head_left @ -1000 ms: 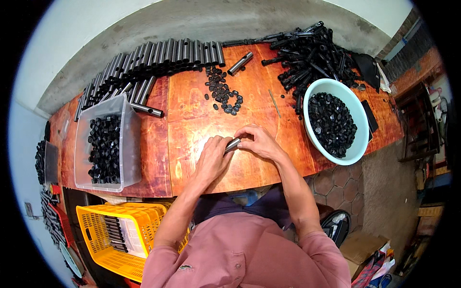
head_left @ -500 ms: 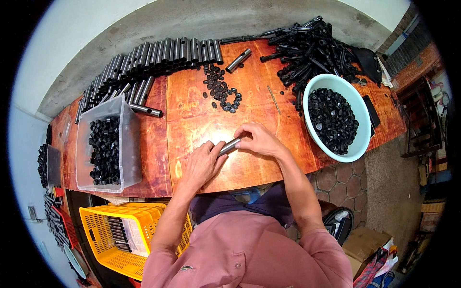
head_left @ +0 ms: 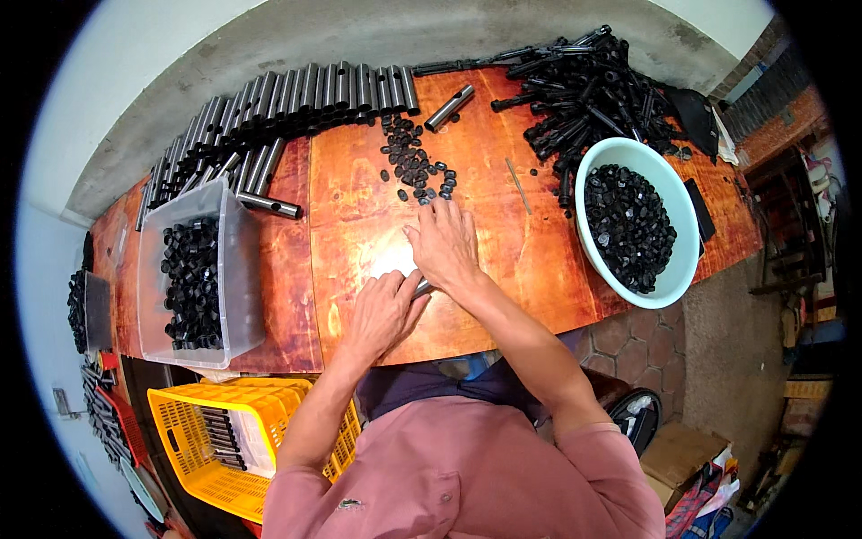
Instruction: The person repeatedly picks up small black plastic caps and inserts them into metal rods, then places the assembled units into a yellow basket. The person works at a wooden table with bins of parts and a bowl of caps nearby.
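My left hand (head_left: 381, 314) is closed around a short metal tube (head_left: 422, 287) near the middle of the wooden table. Most of the tube is hidden under my left fingers and right wrist. My right hand (head_left: 444, 244) stretches forward over the table with its fingers extended. Its fingertips are at the near end of a loose scatter of small black oval plastic caps (head_left: 414, 163). Whether they touch a cap cannot be made out. Beyond the caps lies a single metal tube (head_left: 450, 109) with a hole in its side.
Stacked metal tubes (head_left: 310, 90) line the back left. A clear plastic bin (head_left: 244, 296) and a pale blue basin (head_left: 687, 242) hold small black parts. Black rod-like parts (head_left: 593, 99) are heaped at the back right. A thin rod (head_left: 518, 185) lies on the wooden table (head_left: 359, 242).
My right hand has left the tube's end and moved forward to the scattered caps, its fingers straightening. My left hand stays on the tube, almost in place.
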Motion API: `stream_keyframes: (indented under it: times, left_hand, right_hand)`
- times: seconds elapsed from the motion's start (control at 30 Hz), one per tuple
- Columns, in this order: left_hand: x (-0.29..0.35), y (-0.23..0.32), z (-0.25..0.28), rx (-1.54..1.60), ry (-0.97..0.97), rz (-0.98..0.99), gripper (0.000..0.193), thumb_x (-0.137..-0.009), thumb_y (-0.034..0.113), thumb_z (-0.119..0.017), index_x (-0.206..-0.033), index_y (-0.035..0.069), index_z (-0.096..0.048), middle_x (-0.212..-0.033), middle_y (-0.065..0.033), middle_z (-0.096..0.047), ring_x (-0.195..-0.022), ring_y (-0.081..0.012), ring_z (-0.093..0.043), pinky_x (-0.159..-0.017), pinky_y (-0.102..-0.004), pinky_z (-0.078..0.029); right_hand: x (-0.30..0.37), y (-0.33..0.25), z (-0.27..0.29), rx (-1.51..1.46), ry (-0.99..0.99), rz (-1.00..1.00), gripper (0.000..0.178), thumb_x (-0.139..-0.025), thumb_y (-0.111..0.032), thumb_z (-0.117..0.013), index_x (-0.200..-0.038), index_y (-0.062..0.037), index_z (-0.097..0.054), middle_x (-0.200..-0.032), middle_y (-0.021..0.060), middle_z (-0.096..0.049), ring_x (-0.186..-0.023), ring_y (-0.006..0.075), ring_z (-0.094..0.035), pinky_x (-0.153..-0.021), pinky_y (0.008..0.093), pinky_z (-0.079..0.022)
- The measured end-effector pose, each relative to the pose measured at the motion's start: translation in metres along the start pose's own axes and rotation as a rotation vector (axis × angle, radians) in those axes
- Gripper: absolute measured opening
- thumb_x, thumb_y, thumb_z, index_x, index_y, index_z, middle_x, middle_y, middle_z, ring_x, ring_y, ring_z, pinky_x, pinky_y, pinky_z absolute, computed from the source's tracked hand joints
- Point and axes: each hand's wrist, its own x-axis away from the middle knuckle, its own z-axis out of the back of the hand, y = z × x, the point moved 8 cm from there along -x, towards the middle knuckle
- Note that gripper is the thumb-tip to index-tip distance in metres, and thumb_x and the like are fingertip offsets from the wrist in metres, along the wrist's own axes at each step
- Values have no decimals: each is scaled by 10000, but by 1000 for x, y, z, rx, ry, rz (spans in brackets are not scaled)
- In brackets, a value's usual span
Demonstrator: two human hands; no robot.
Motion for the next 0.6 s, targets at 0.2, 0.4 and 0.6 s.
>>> stream_keyframes:
  times: [0.2, 0.4, 0.6]
  left_hand:
    - [-4, -4, -5, 6, 55, -90, 519, -916, 287, -692, -1335, 15, -551, -1251, -171, -573, -1226, -316, -532, -1061, -467, -391]
    - [-2, -4, -19, -76, -59, -104, 586, -935, 300, -660, -1409, 1, -488, -1438, -178, -517, -1390, -318, -444, -1161, -469, -322]
    - [-9, -6, -17, -101, -108, -127, 557, -948, 313, -638, -1385, -2, -496, -1433, -171, -518, -1377, -314, -449, -1149, -468, -332]
  right_hand:
    - [-5, 1, -4, 3, -81, -45, 415, -938, -302, -642, -1173, 35, -589, -1229, 179, -551, -1147, 332, -497, -983, 464, -358]
    - [2, 3, -4, -6, 6, -15, 388, -909, -299, -673, -1112, 23, -597, -1230, 170, -564, -1142, 315, -501, -983, 451, -363]
    - [-6, 8, -4, -65, -7, -62, 402, -900, -284, -684, -1134, 26, -581, -1281, 183, -558, -1199, 332, -495, -1018, 462, -352]
